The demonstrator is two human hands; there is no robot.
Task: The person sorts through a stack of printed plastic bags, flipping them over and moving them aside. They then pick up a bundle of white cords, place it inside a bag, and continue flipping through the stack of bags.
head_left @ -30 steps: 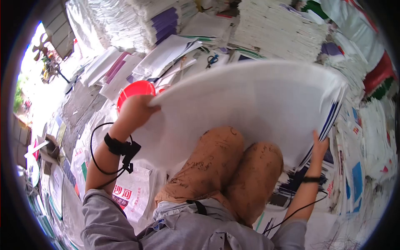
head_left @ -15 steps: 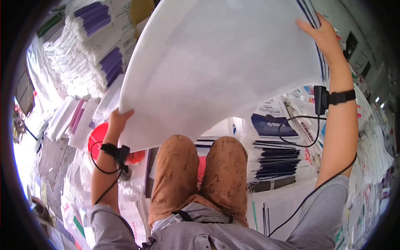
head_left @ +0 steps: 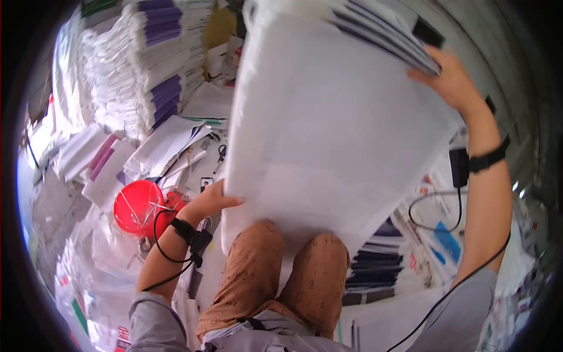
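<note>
Between my hands is a stack of large, limp white sheets (head_left: 328, 129), with dark blue bands along its upper right edge. My left hand (head_left: 208, 200) grips the lower left edge, its thumb lying over the top face. At the upper right corner, my right hand (head_left: 446, 79) is wrapped round the dark-banded edge, thumb on the near face. The near end of the sheets hangs down to my knees (head_left: 258, 246). The far left edge is smeared by motion.
A red bucket (head_left: 138, 206) with pale strips in it stands at my left. Tall stacks of white and purple sheets (head_left: 161, 64) rise behind it. Black scissors (head_left: 221, 154) and a phone (head_left: 206, 183) lie nearby. Bundles with dark blue ends (head_left: 375, 264) sit beside my right knee.
The sheets have flattened from a deep curve and come nearer my knees. My right hand has moved down slightly; my left hand has shifted right and down. The view has turned, showing more bucket.
</note>
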